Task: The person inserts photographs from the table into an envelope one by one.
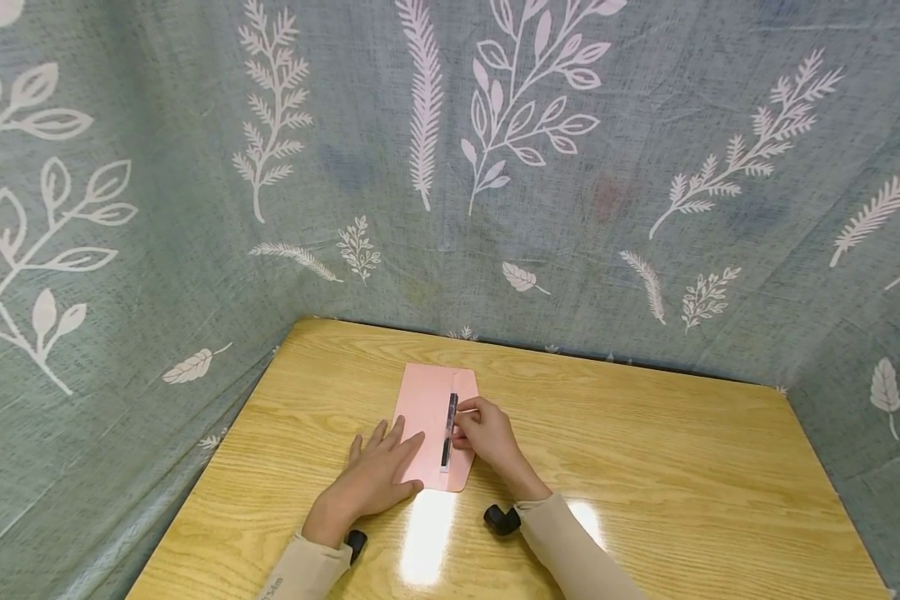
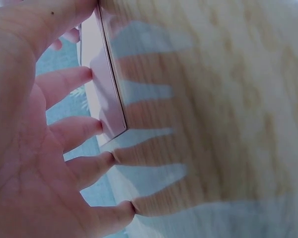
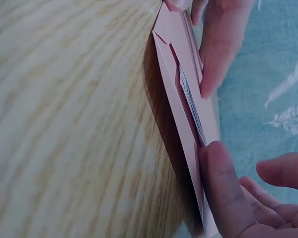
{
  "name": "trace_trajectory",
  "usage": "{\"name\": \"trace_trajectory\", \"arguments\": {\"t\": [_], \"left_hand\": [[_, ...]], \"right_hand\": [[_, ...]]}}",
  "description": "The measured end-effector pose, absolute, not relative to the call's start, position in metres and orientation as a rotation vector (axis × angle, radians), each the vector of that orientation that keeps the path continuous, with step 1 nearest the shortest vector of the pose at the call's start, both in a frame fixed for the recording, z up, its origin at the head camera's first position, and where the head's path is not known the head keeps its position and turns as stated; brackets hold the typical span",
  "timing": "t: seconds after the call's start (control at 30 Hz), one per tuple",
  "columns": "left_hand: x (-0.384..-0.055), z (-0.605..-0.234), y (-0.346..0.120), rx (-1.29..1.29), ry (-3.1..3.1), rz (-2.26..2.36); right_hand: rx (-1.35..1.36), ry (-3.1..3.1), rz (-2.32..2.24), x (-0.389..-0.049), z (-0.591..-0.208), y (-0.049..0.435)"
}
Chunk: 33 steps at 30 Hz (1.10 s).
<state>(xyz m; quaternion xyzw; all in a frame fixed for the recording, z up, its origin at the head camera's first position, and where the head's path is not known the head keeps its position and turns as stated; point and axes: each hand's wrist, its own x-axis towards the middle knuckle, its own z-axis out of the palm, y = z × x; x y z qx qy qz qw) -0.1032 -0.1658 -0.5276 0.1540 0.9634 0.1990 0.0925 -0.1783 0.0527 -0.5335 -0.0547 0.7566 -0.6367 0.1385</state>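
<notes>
A pink envelope [image 1: 423,396] lies on the table, its flap side to the right. From its opening shows a narrow strip of dark printed cards or photos [image 1: 449,429]; in the right wrist view their stacked edges [image 3: 191,101] stick out of the slot. My left hand [image 1: 378,475] rests spread, some fingers on the envelope and others on the wood beside it. With one digit, my right hand [image 1: 491,433] presses at the opening against the cards. Its other fingers stand apart from that digit in the right wrist view. How deep the cards sit is hidden.
The wooden table [image 1: 645,467] reaches far to the right of the envelope. A leaf-patterned grey-green curtain [image 1: 450,167] hangs behind and along both sides. Black wrist devices [image 1: 502,520] sit by both sleeves. Bright glare [image 1: 426,542] lies on the wood in front.
</notes>
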Motion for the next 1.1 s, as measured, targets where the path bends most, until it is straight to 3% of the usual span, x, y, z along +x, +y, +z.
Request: {"name": "trace_trajectory", "arguments": {"t": [0.83,1.1], "left_hand": [[-0.110,-0.524,-0.167,0.493,2.869,0.580],[-0.107,-0.521,-0.168,0.638,2.983,0.677]], "right_hand": [[-0.207,2.299,-1.840,-0.172,-0.524,0.080],[-0.190,2.371,-1.845,-0.163,-0.516,0.102]]}}
